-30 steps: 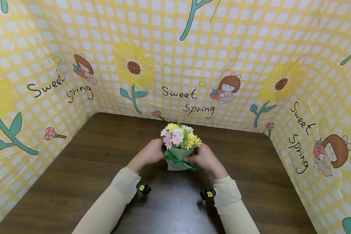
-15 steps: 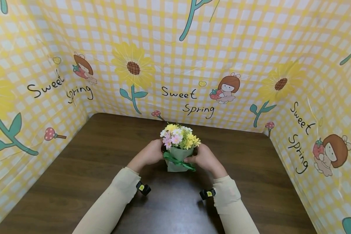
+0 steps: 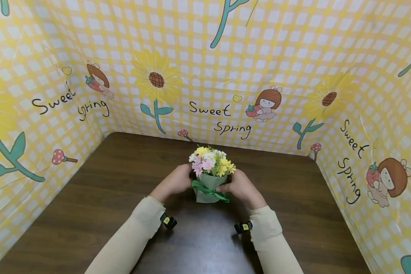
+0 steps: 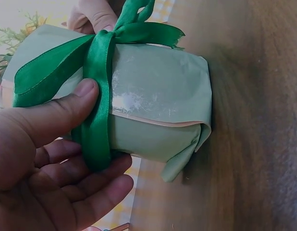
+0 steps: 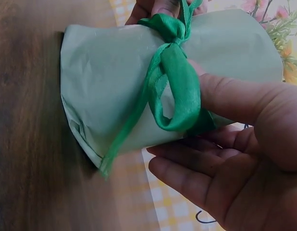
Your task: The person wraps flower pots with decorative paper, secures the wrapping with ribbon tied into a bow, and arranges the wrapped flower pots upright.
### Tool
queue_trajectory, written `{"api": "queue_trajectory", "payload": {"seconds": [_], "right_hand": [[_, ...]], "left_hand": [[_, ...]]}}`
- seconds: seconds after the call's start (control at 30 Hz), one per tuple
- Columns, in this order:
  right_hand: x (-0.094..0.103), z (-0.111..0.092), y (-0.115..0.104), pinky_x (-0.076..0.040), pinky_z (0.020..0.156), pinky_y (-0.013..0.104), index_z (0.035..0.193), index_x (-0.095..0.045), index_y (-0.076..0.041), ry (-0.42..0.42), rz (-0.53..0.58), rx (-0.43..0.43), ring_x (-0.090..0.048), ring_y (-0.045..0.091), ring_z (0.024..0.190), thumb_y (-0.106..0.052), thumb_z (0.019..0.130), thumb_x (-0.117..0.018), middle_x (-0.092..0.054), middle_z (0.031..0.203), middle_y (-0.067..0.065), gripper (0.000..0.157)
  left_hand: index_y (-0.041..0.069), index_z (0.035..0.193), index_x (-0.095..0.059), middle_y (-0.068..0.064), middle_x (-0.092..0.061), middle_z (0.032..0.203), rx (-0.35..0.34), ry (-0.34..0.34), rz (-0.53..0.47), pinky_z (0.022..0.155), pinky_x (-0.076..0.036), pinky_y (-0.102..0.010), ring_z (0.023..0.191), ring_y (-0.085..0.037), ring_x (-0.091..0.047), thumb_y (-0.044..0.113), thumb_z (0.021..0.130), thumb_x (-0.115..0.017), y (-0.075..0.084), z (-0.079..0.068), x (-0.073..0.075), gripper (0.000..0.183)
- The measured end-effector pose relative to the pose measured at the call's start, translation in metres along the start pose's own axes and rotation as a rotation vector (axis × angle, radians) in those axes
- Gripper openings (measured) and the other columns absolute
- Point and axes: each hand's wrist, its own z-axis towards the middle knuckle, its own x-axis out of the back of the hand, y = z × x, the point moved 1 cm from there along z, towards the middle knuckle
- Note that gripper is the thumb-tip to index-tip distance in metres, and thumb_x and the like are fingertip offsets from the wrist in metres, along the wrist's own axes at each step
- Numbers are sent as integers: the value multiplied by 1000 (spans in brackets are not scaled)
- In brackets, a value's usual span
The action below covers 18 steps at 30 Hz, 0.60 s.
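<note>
A small bouquet (image 3: 213, 182) wrapped in pale green paper stands upright at mid-table in the head view. White, pink and yellow flowers (image 3: 208, 163) fill its top, and a dark green ribbon (image 4: 96, 125) is tied in a bow around its middle. My left hand (image 3: 180, 179) grips its left side; in the left wrist view the thumb presses at the ribbon, with the fingers curled behind the paper. From the other side my right hand (image 3: 242, 185) holds it, thumb beside the bow (image 5: 179, 91) and fingers around the back.
The dark brown wooden table (image 3: 89, 213) is enclosed at the back and both sides by yellow checked cloth (image 3: 209, 68) with printed flowers and lettering. Black wrist cameras (image 3: 168, 220) sit at both cuffs, low over the table.
The bouquet has shifted very slightly toward the person and down in the head view. Both hands keep their grip and have hardly moved.
</note>
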Motion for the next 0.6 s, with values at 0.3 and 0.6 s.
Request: {"api": "queue_trajectory", "payload": {"seconds": [0.3,0.6], "right_hand": [[3,1,5,-48,105,46,138,-62,-19,-3,-26,-5,-60,20,122,-12,73,-93,-66,133,1,72],[1,3,9,-50,102,45,131,-66,-18,3,-36,-11,-61,18,117,-17,73,-95,-68,128,0,65]], "left_hand": [[8,84,-64,-3,-57,73,22,-30,-14,62,-43,-31,64,-16,-47,-6,81,-66,1,1,-4,15],[8,94,-67,-6,-66,86,42,-27,-12,68,-46,-34,72,-18,-52,-8,83,-65,0,-1,-4,19]]}}
